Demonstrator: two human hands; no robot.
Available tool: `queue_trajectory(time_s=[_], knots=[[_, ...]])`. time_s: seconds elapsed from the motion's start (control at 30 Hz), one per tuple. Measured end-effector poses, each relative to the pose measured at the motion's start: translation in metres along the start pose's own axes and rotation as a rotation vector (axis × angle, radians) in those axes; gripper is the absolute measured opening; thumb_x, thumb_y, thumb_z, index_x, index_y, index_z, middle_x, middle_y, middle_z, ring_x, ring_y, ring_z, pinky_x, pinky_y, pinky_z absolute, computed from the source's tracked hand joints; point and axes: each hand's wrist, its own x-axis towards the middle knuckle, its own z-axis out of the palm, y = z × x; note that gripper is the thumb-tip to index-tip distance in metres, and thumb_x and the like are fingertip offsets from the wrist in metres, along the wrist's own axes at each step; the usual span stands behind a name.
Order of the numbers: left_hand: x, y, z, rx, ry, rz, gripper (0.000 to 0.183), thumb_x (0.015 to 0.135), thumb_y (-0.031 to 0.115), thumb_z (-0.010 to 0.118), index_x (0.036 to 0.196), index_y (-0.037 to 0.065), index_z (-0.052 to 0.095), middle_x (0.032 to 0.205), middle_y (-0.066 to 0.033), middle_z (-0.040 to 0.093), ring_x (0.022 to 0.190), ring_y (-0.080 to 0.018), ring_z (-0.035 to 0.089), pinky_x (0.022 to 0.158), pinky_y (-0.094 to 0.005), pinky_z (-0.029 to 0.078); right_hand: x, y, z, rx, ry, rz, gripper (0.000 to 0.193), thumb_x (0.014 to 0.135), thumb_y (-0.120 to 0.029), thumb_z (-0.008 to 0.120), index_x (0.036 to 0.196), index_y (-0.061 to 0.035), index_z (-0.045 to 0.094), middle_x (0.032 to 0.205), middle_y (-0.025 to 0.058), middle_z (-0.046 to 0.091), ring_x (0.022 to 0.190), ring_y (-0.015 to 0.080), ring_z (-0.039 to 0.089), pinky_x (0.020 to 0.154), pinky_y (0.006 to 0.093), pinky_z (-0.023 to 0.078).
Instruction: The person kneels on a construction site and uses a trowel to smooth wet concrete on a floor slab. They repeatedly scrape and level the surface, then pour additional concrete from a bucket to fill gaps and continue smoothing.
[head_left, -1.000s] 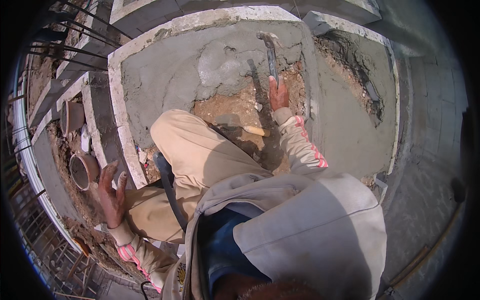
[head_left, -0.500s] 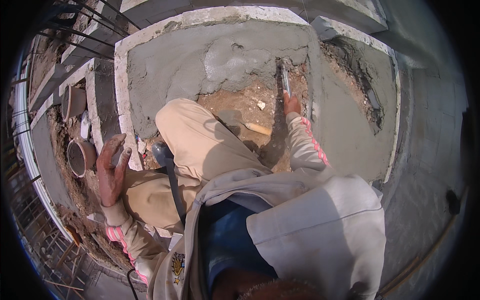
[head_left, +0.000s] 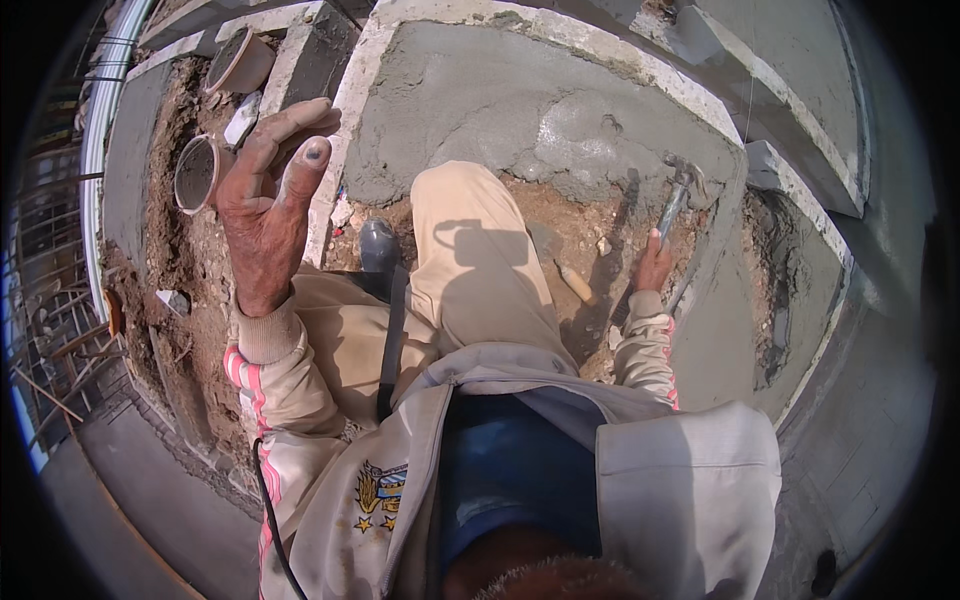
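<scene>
Hands: right hand (head_left: 654,264) between 2 and 3 o'clock, fingers wrapped round the lower handle of the hammer (head_left: 672,208). Hammer head at 2 o'clock, at the boundary of dirt and wet mortar; can't tell if it's touching down. Left hand (head_left: 268,205) at 10 o'clock, raised, holding nothing, fingers bent and thumb spread off them, dark mark on the thumbnail.

Closest to the hammer: a wooden handle (head_left: 575,283) lying on the bare dirt (head_left: 535,205), near 3 o'clock from frame centre, just left of the right hand. What it's attached to isn't clear, shadow there.

Grey mortar (head_left: 450,100) fills the bay at 12 o'clock, inside a pale block border (head_left: 590,48). Second mortared bay (head_left: 735,320) at 3 o'clock, beyond the hammer.

Left side: one bucket (head_left: 195,175) at 10 o'clock, partly behind the left hand in view, tilted; another bucket (head_left: 242,65) near 11, also tilted. White lump (head_left: 243,118) between them. Dark boot (head_left: 379,246) at 10, closer in, beside the bent knee (head_left: 455,190).
</scene>
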Motion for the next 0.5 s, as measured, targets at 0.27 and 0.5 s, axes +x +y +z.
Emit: queue_trajectory(time_s=[0.27,0.5], knots=[[-0.023,-0.033,0.060,-0.031,-0.421,-0.216,0.064,0.093,0.036,0.069,0.141,0.000,0.046,0.133,-0.0179,0.057,0.125,-0.0240,0.055,0.105,-0.0381,0.044,-0.053,-0.233,0.090,0.351,-0.670,-0.257,0.038,0.100,-0.040,0.057,0.090,-0.0034,0.055,0.063,-0.0014,0.046,0.054,0.0070,0.044,0.048,0.0270,0.037],[-0.005,-0.037,0.018,-0.650,0.278,-0.225,0.028,0.104,0.023,0.050,0.116,-0.002,0.052,0.096,-0.0120,0.062,0.095,-0.0254,0.064,0.097,-0.0430,0.049,-0.046,-0.299,0.136,0.232,-0.900,-0.947,0.036,0.101,-0.034,0.051,0.117,-0.0028,0.060,0.100,0.0197,0.063,0.093,0.0396,0.059,0.075,0.0449,0.049]])
